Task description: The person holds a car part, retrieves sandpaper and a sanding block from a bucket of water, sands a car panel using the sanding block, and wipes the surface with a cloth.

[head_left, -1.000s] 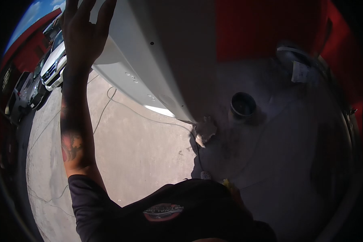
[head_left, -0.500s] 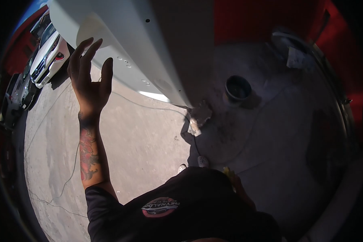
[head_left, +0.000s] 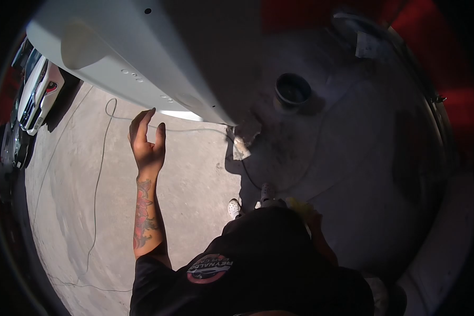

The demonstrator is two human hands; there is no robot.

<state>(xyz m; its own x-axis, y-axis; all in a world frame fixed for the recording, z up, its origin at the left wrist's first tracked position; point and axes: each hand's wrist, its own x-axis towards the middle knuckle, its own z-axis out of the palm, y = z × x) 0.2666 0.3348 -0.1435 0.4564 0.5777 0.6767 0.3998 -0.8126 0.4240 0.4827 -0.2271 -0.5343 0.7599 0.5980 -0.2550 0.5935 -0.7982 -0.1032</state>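
Note:
My left hand [head_left: 147, 145] is open, its fingers apart and slightly curled, at the lower edge of a large white curved panel [head_left: 168, 68]. Whether the fingertips touch that edge I cannot tell. The panel looks like a vehicle body part, with several small round marks near its rim and a dark hole higher up. In deep shade beside my body, my right hand [head_left: 315, 222] seems closed on a yellow, soft-looking thing [head_left: 300, 208], whose kind is unclear. The fingers there are mostly hidden by shade and my dark shirt.
A dark bucket [head_left: 293, 90] stands on the shaded floor. A thin hose or cable [head_left: 96, 195] loops over the concrete. Near my feet lies a pale object [head_left: 241, 149]. Parked vehicles [head_left: 39, 95] line the left side, and a red wall [head_left: 310, 16] rises at the back.
My left hand has come down and to the right, from in front of the panel to its lower edge. The view has shifted, so the panel and bucket appear further left and higher.

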